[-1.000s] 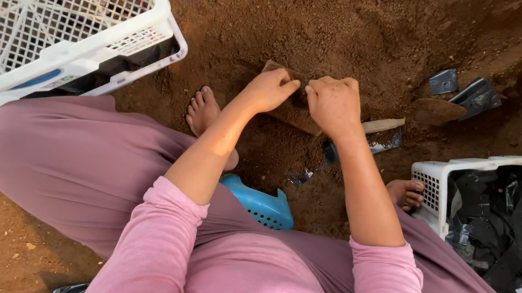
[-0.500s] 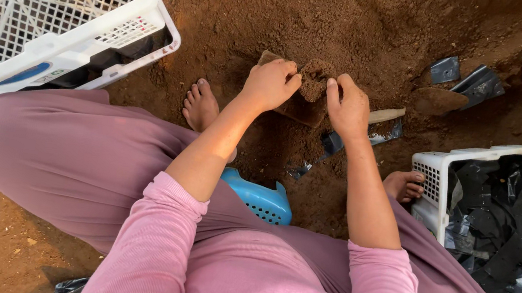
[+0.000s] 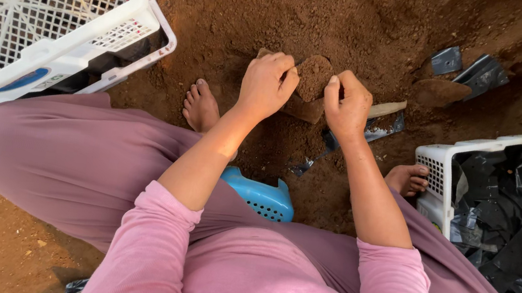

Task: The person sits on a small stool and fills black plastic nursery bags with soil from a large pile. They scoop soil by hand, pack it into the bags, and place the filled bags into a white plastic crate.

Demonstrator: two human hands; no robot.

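A small black bag filled with brown soil (image 3: 313,78) stands on the soil heap in front of me. My left hand (image 3: 267,85) pinches its left rim and my right hand (image 3: 348,104) pinches its right rim, so the mouth is held apart between them. The soil surface shows round and level in the opening. A brown trowel-like scoop (image 3: 309,109) lies under the bag, its pale handle (image 3: 388,108) pointing right. My bare feet rest on the soil on both sides.
A white lattice crate (image 3: 42,24) lies tilted at the upper left. A white basket (image 3: 446,171) with black plastic bags (image 3: 507,219) sits at the right. A blue plastic stool (image 3: 258,196) is under me. Flat black bags (image 3: 466,69) lie on the soil heap.
My hands have drawn apart from a closed position over the bag to its two rims, exposing the soil inside. The view has shifted slightly.
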